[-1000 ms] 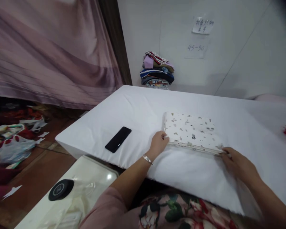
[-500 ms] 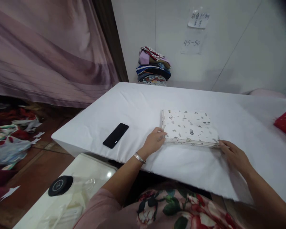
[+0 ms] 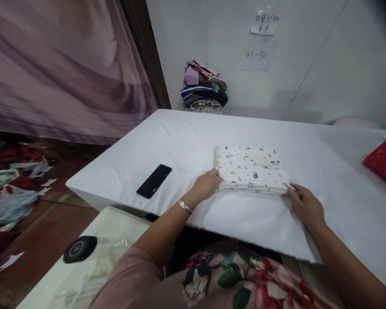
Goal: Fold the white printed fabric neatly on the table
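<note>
Head view: the folded cloth (image 3: 251, 166) is pinched at its near corners by left hand (image 3: 206, 184) and right hand (image 3: 309, 208), half-hidden fingertips seemingly closed; edges are likely being evened, so gentle pulls are needed.

One view, head-worn. Looks forward and down from just above the wearer's flowered shirt (image 3: 228, 279), which crowds the bottom edge. Faces across the white bench (image 3: 180, 141) to the pale wall (image 3: 231, 34) behind. Folded cloth (image 3: 249, 167) near, right of centre. Wide field: curtain (image 3: 67, 64) upper left, floor (image 3: 64, 219) lower left; upper right corner dark.
</note>
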Motion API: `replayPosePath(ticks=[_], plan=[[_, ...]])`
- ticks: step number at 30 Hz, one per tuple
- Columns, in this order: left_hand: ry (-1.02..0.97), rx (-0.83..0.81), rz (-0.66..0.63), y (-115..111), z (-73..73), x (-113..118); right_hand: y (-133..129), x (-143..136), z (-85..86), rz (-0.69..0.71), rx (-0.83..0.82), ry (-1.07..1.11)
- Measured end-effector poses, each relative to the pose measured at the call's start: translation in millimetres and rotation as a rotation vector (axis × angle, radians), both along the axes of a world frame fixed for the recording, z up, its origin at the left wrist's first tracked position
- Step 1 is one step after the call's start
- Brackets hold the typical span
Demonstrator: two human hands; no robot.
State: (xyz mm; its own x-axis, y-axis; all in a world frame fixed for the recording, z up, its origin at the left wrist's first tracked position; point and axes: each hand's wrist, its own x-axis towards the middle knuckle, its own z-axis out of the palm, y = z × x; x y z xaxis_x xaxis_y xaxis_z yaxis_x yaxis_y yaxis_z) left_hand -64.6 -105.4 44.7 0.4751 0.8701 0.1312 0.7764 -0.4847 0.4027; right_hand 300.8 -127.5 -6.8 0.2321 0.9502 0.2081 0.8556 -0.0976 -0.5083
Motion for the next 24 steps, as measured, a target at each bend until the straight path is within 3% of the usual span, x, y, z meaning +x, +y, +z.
replayPosePath(ticks=[9, 17, 24], plan=[[-0.071, -0.108, 0.015, 6.5, 1.9, -1.7, -0.9, -3.0, 2.8, 0.033, -0.022, -0.029], [0.064, 0.081, 0.056, -6.1, -13.2, -2.8, 0.7, -0.1, -3.1, 0.069, -0.017, -0.067], [-0.042, -0.001, 0.084, -15.8, -12.9, -5.1, 1.8, 0.9, -5.5, 0.077, -0.03, -0.057]])
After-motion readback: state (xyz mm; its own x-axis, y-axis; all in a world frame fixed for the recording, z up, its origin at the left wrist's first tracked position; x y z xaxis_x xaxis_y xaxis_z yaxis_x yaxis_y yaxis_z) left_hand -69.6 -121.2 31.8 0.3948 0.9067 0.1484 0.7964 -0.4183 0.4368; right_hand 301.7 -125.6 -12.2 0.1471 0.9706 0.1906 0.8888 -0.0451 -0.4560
